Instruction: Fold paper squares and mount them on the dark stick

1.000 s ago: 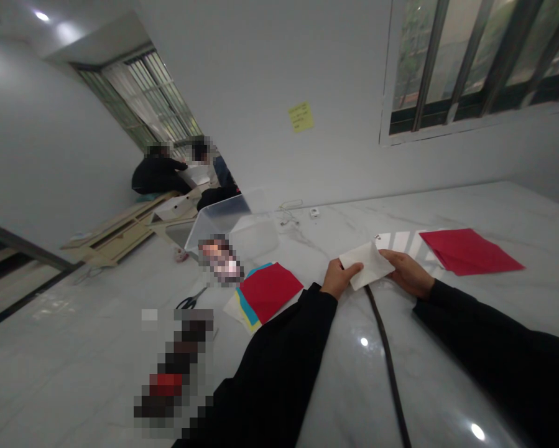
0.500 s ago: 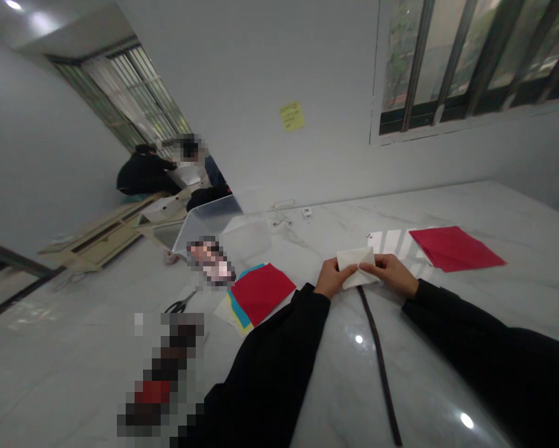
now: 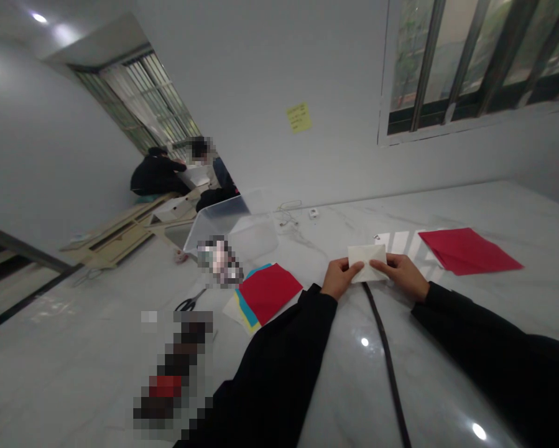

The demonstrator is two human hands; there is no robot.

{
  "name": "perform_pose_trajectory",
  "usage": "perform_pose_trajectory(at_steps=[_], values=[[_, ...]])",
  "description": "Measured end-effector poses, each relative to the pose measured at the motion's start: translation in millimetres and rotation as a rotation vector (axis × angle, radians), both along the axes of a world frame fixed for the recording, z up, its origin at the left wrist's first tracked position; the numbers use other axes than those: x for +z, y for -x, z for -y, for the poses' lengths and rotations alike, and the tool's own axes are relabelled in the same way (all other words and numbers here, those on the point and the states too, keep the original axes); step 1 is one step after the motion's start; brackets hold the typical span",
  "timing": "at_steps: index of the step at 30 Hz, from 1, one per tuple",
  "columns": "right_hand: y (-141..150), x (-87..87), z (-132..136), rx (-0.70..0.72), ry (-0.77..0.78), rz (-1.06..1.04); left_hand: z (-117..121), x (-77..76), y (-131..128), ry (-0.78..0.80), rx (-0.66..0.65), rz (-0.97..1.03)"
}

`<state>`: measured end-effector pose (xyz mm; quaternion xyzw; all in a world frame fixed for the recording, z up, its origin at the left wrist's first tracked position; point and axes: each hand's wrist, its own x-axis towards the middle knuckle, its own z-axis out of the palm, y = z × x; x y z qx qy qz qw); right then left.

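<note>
Both my left hand (image 3: 341, 278) and my right hand (image 3: 400, 275) pinch the edges of a small folded white paper (image 3: 367, 262), held just above the white marble table (image 3: 335, 398). A long dark strip (image 3: 387, 361) runs on the marble below the paper, and neither hand touches it. A stack of red paper (image 3: 468, 251) lies to the right of my right hand. To the left of my left hand, a red sheet (image 3: 270, 292) lies on blue, yellow and white sheets.
Black-handled scissors (image 3: 190, 303) and two pixelated objects (image 3: 219, 261) (image 3: 174, 373) lie on the table's left side. A transparent plastic box (image 3: 230, 227) stands at the far side. Two seated people (image 3: 158, 175) (image 3: 204, 163) work beyond the table, near a low wooden structure (image 3: 115, 233).
The white paper has gone from a loose, pointed shape to a neat, flatter rectangle between my hands. My hands have stayed close together, and the camera view swayed slightly.
</note>
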<state>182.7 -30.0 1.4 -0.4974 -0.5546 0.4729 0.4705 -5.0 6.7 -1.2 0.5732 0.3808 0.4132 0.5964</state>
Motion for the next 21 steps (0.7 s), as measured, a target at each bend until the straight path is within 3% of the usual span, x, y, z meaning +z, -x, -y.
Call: perform_pose_trajectory(at_steps=[8,14,21], values=[[-0.5,-0.6,0.6,-0.012,0.007,0.042,-1.4,-7.0,-1.0,0.0,0.045,-0.017],[-0.8,-1.6,-0.1,-0.007,0.022,0.039,0.0,-4.2,-1.4,-0.01,0.049,-0.035],[4.3,4.6,1.9,-0.008,-0.047,-0.164,1.3,-0.6,-1.5,-0.015,0.093,-0.001]])
